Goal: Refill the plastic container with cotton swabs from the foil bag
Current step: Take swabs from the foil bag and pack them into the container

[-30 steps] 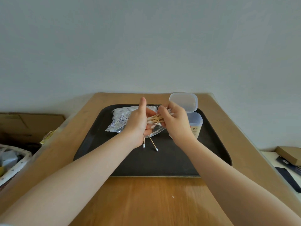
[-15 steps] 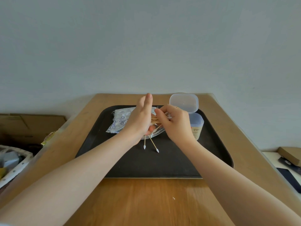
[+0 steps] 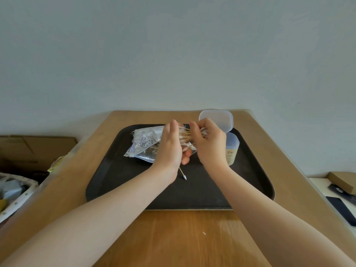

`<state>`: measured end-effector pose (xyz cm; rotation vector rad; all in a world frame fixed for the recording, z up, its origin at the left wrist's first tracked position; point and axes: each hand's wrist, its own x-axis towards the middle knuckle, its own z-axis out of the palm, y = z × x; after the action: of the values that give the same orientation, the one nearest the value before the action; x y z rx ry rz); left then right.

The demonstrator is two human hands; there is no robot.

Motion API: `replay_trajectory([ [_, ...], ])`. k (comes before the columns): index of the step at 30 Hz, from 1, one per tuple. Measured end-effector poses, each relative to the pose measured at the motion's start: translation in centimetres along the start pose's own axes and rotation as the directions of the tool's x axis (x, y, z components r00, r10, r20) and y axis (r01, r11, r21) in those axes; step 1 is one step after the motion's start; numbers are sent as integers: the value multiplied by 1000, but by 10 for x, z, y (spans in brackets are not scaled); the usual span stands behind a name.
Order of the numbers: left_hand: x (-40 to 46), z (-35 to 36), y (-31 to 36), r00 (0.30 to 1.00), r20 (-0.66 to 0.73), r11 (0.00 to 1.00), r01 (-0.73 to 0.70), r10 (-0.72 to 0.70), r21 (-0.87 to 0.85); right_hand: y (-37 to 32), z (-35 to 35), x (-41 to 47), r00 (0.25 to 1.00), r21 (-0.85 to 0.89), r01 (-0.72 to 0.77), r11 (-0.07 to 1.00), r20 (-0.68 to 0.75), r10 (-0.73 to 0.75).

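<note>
A bundle of wooden-stemmed cotton swabs [image 3: 185, 134] spans the gap between my two hands above the black tray [image 3: 119, 176]. My right hand [image 3: 210, 143] grips the bundle with curled fingers. My left hand [image 3: 170, 146] stands edge-on with straight fingers against the swabs' other ends. The silver foil bag [image 3: 143, 144] lies on the tray behind and left of my left hand. The clear plastic container [image 3: 233, 149] stands at the tray's right, lid [image 3: 221, 120] flipped up, partly hidden by my right hand. One loose swab [image 3: 183, 174] lies on the tray.
The tray sits on a wooden table [image 3: 173, 237] against a plain wall. A cardboard box [image 3: 36, 149] and a white basket [image 3: 15, 197] are off the left edge. A small box [image 3: 342, 180] and dark flat items [image 3: 344, 209] lie to the right.
Both hands have lifted slightly with the swab bundle. My left forearm now covers one of the two loose swabs on the tray.
</note>
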<state>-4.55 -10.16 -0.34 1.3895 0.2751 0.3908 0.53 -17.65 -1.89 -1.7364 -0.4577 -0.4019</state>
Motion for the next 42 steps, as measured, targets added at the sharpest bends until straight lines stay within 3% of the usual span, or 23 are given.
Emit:
replay_trajectory([
  [4,13,5,4,999,-42,1000,18,-17,20,3,-4,-4,984,9,109,994,142,-109],
  [8,19,8,0,995,-20,994,99,-99,-40,13,-15,0,946,-40,291,956,158,-281],
  [10,24,10,0,983,16,977,184,-183,-105,16,-20,1,916,-80,388,918,144,-374],
  [14,32,15,2,906,115,865,423,-407,-271,21,-33,5,803,-210,581,786,307,-511],
  [16,32,22,2,890,126,834,455,-439,-311,24,-39,10,766,-230,629,742,347,-542],
  [22,47,49,-9,928,131,873,373,-349,-315,26,-54,26,912,-167,388,906,209,-352],
  [24,56,56,-15,968,99,952,246,-231,-182,28,-61,36,936,-186,336,923,174,-306],
  [26,63,59,-20,990,135,996,33,-44,84,33,-75,53,960,-231,251,940,186,-210],
  [28,67,55,-25,955,262,872,-241,136,427,41,-95,69,962,-312,210,926,233,-140],
  [30,73,45,-32,879,437,581,-460,191,672,52,-109,78,931,-444,310,841,323,-172],
  [32,77,35,-39,809,571,261,-586,140,767,63,-113,79,865,-543,442,714,468,-180],
  [34,79,29,-46,756,650,61,-654,80,754,73,-106,75,751,-583,577,572,653,-92],
  [36,80,26,-51,731,677,31,-681,84,731,77,-101,71,679,-576,638,511,734,-20],
  [39,80,25,-53,727,673,70,-684,137,726,75,-102,72,667,-550,616,564,745,-2],
  [42,80,29,-55,742,657,12,-664,138,748,76,-104,68,635,-515,638,572,772,-14],
])
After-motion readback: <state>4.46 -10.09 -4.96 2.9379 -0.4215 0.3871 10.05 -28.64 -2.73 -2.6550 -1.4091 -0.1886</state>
